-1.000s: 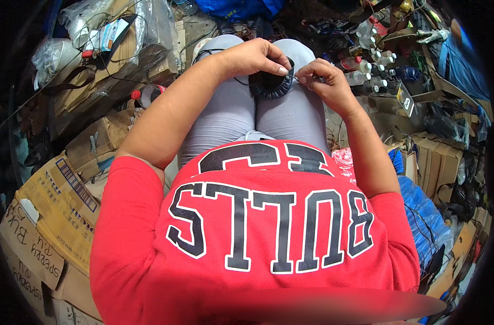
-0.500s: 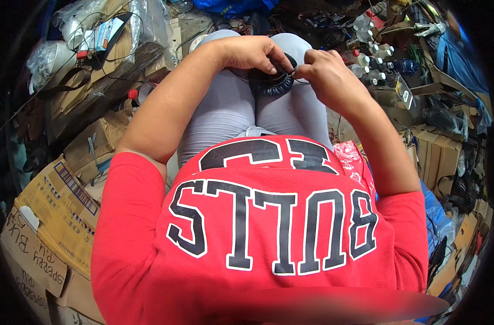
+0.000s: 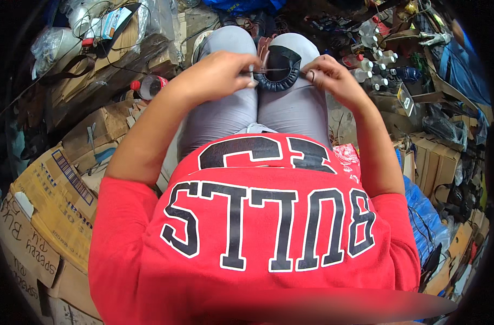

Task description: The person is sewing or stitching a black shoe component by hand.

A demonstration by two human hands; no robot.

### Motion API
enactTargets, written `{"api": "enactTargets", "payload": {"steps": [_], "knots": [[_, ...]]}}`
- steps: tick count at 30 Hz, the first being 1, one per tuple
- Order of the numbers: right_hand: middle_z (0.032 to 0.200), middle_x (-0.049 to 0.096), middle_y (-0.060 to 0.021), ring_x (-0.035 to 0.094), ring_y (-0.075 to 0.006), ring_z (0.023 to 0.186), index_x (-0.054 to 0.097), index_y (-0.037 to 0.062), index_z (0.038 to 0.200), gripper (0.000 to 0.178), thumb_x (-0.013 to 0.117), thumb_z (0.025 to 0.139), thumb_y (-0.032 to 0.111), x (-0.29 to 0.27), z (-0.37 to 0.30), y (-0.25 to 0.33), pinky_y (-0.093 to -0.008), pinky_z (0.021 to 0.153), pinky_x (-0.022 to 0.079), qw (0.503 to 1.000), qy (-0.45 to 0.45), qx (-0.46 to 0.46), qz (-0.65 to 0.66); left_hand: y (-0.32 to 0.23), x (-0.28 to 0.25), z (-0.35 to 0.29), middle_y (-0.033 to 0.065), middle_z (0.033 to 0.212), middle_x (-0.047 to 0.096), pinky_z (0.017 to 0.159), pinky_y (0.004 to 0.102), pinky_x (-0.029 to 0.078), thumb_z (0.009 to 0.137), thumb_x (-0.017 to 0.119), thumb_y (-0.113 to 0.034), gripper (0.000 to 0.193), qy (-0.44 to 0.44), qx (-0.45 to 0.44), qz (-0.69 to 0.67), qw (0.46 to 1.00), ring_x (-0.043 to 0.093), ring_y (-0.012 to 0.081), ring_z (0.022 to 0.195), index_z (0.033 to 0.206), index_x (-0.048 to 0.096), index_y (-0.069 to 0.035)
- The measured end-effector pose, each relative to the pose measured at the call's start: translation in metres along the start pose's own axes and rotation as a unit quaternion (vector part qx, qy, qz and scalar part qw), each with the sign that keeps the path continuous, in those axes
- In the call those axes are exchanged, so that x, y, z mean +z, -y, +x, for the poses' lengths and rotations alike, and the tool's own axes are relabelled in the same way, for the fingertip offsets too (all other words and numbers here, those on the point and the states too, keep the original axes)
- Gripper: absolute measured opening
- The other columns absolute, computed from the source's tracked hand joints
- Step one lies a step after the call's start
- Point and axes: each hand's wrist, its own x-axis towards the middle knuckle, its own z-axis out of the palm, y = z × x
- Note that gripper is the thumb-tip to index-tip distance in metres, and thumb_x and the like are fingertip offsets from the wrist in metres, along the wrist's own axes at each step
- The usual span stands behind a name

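Observation:
A black leather shoe upper (image 3: 279, 82) with a curved, puckered edge rests over my right knee. Beside its left edge, my left hand (image 3: 233, 76) is blurred by motion. A thin thread (image 3: 271, 70) stretches from its fingers across the opening of the upper. On the other side, my right hand (image 3: 329, 78) is closed in a pinch just off the puckered edge, with a thin dark strand at its fingertips. Whether a needle is in either hand is too small to tell.
Small bottles (image 3: 368, 67) with white and red caps stand beyond my right knee. To the left lie a red-capped bottle (image 3: 149, 85), plastic bags (image 3: 54, 46) and flattened cardboard boxes (image 3: 57, 189). Stacked cardboard (image 3: 436, 160) and blue plastic sheeting (image 3: 420, 211) are at the right.
My hands have moved apart from over the shoe upper, the left one toward the left and slightly down. More of the upper and the thread across it now shows.

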Motion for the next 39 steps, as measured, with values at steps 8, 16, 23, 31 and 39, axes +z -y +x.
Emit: {"api": "enactTargets", "payload": {"steps": [8,16,23,31,39], "knots": [[0.081,0.061,-0.0087,0.058,-0.0188,0.078,0.060,0.0018,0.085,0.033,0.050,0.094,0.032,0.006,0.021,-0.031,-0.0299,0.078,0.046,0.834,-0.318,0.028,0.450,0.013,-0.054,-0.015,0.0077,0.087,0.060,0.071,0.0235,0.041,0.085,0.062,-0.023,0.025,-0.048,-0.066,0.090,0.993,0.052,0.0098,0.077,0.078,0.059,0.001],[0.048,0.025,0.0029,0.023,-0.0111,0.043,0.037,0.0136,0.059,0.046,0.036,0.097,0.038,0.004,-0.002,-0.012,-0.0276,0.057,0.030,0.732,-0.102,0.044,0.673,0.014,-0.013,0.024,-0.0023,0.055,0.030,0.064,0.0310,0.037,0.096,0.044,-0.030,0.041,-0.110,-0.064,-0.739,0.662,0.032,0.0116,0.051,0.059,0.034,-0.015],[0.091,0.061,-0.0090,0.059,-0.0188,0.083,0.059,0.0051,0.096,0.027,0.053,0.092,0.031,-0.015,-0.031,-0.033,-0.0369,0.085,0.044,0.812,-0.088,0.125,0.563,0.055,-0.037,0.003,0.0193,0.108,0.062,0.090,0.0374,0.047,0.097,0.041,-0.031,0.034,-0.067,-0.048,-0.561,0.824,0.063,0.0250,0.095,0.083,0.055,-0.003],[0.108,0.060,-0.0087,0.059,-0.0143,0.090,0.056,0.0074,0.122,0.047,0.070,0.078,0.015,-0.050,-0.009,0.008,-0.0261,0.077,0.048,0.987,-0.150,0.045,-0.048,0.051,-0.038,-0.022,0.0086,0.099,0.064,0.083,0.0322,0.046,0.085,0.056,-0.011,0.017,-0.168,0.043,0.039,0.984,0.060,0.0216,0.090,0.097,0.067,-0.005],[0.078,0.064,-0.0169,0.063,-0.0260,0.075,0.061,0.0060,0.103,0.045,0.071,0.074,0.038,0.000,0.059,0.067,-0.0344,0.066,0.048,0.914,0.113,0.062,-0.385,-0.015,0.015,0.038,0.0083,0.102,0.056,0.078,0.0409,0.048,0.064,0.074,-0.018,0.032,0.118,0.160,0.224,0.954,0.059,0.0289,0.093,0.094,0.067,-0.008]]}}
